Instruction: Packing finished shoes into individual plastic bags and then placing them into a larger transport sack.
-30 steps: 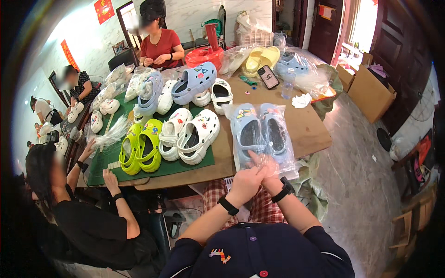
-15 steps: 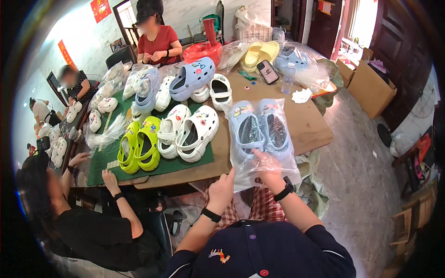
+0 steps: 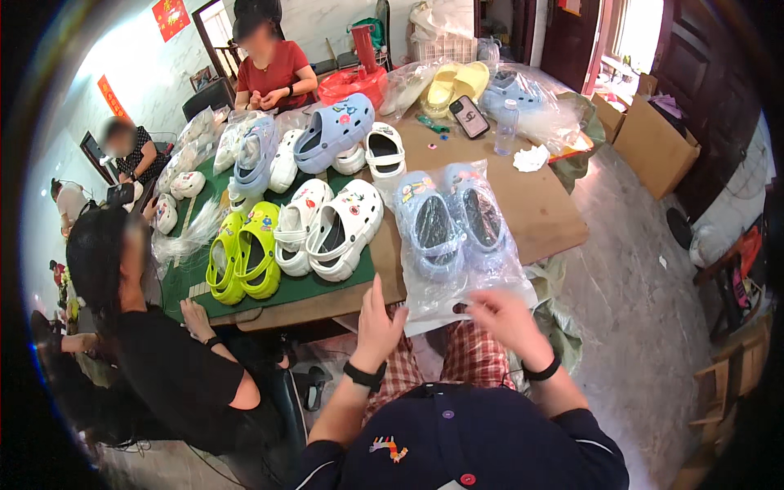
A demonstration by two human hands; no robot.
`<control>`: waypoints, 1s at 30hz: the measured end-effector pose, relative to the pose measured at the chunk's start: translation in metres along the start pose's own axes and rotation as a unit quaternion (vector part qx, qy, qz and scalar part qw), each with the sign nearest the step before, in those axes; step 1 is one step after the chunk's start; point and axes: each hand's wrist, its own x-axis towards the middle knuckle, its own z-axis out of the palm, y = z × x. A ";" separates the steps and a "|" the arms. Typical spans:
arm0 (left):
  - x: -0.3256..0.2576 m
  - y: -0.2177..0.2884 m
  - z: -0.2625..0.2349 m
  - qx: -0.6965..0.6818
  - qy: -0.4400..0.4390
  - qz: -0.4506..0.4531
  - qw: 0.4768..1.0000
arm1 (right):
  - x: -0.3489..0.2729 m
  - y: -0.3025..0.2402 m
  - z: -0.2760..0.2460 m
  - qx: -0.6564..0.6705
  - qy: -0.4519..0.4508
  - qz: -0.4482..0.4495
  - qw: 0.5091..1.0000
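The left hand has its fingers spread, released, just beside a clear plastic bag; the right hand blurs over its near end, grip impossible to tell. Inside, two pale-blue moulded clogs lie side by side on the brown tabletop. Beyond, a white slatted crate bears translucent plastic.

pale blue clogs, clear bag, lime-green clogs, white clogs, green mat, red-and-white checked trousers

Glaring doorway, slightly blurred right hand, dark distorted edges.
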 end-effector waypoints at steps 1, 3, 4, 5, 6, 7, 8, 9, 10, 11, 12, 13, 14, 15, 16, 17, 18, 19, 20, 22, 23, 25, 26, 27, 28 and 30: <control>0.012 0.000 0.000 -0.055 0.008 -0.009 0.998 | 0.004 -0.001 -0.013 0.011 0.091 -0.017 0.996; 0.035 0.006 0.004 -0.101 0.005 -0.031 0.994 | 0.027 -0.005 -0.031 0.016 0.257 -0.037 0.966; 0.049 0.008 0.012 -0.139 0.033 -0.030 0.989 | 0.040 -0.006 -0.039 0.009 0.333 -0.041 0.942; 0.059 0.010 0.019 -0.176 0.061 -0.029 0.982 | 0.054 0.001 -0.043 0.008 0.332 -0.042 0.942; 0.071 0.016 0.028 -0.177 0.060 -0.026 0.982 | 0.071 0.020 -0.044 -0.024 0.373 -0.052 0.926; 0.081 0.021 0.038 -0.182 0.077 -0.044 0.979 | 0.085 0.037 -0.040 -0.055 0.412 -0.063 0.908; 0.088 0.026 0.048 -0.188 0.092 -0.061 0.976 | 0.095 0.050 -0.032 -0.054 0.413 -0.064 0.907; 0.089 0.029 0.056 -0.187 0.093 -0.060 0.976 | 0.102 0.061 -0.023 -0.057 0.403 -0.017 0.913; 0.089 0.031 0.065 -0.199 0.081 -0.095 0.972 | 0.107 0.066 -0.017 -0.061 0.392 0.030 0.917; 0.090 0.032 0.073 -0.210 0.069 -0.130 0.967 | 0.108 0.071 -0.010 -0.060 0.392 0.029 0.918; 0.085 0.020 0.087 -0.197 0.086 -0.128 0.968 | 0.109 0.070 0.002 -0.020 0.341 0.089 0.936; 0.080 0.024 0.088 -0.197 0.081 -0.127 0.969 | 0.106 0.076 0.008 0.019 0.292 0.157 0.943; 0.074 0.027 0.090 -0.201 0.069 -0.101 0.972 | 0.104 0.087 0.013 0.018 0.309 0.154 0.938; 0.069 0.028 0.088 -0.204 0.060 -0.079 0.974 | 0.101 0.084 0.011 0.019 0.308 0.158 0.938; 0.066 0.026 0.088 -0.203 0.056 -0.080 0.974 | 0.098 0.081 0.009 0.036 0.287 0.133 0.948; 0.063 0.024 0.089 -0.181 0.063 -0.079 0.978 | 0.094 0.080 0.009 0.052 0.265 0.109 0.957; 0.063 0.023 0.092 -0.161 0.071 -0.074 0.982 | 0.093 0.082 0.009 0.052 0.269 0.112 0.955; 0.063 0.023 0.094 -0.141 0.078 -0.069 0.984 | 0.091 0.087 0.011 0.045 0.283 0.106 0.952; 0.063 0.022 0.096 -0.143 0.071 -0.066 0.985 | 0.090 0.093 0.013 0.037 0.297 0.101 0.949; 0.062 0.021 0.100 -0.124 0.083 -0.017 0.989 | 0.088 0.108 0.019 0.099 0.314 0.072 0.941; 0.063 0.019 0.099 -0.160 0.069 0.008 0.985 | 0.085 0.116 0.021 0.160 0.325 0.034 0.931; 0.054 0.014 0.094 -0.140 0.081 0.009 0.987 | 0.077 0.101 0.028 0.234 0.325 0.004 0.917; 0.050 0.010 0.096 -0.201 0.072 0.016 0.977 | 0.070 0.098 0.031 0.251 0.322 0.020 0.913; 0.047 0.007 0.097 -0.259 0.067 0.022 0.963 | 0.064 0.097 0.033 0.270 0.318 0.031 0.908; 0.042 0.012 0.095 -0.315 0.058 0.016 0.947 | 0.056 0.103 0.036 0.312 0.313 0.024 0.897; 0.029 0.012 0.104 -0.260 0.064 0.083 0.960 | 0.029 0.106 0.036 0.369 0.300 0.036 0.879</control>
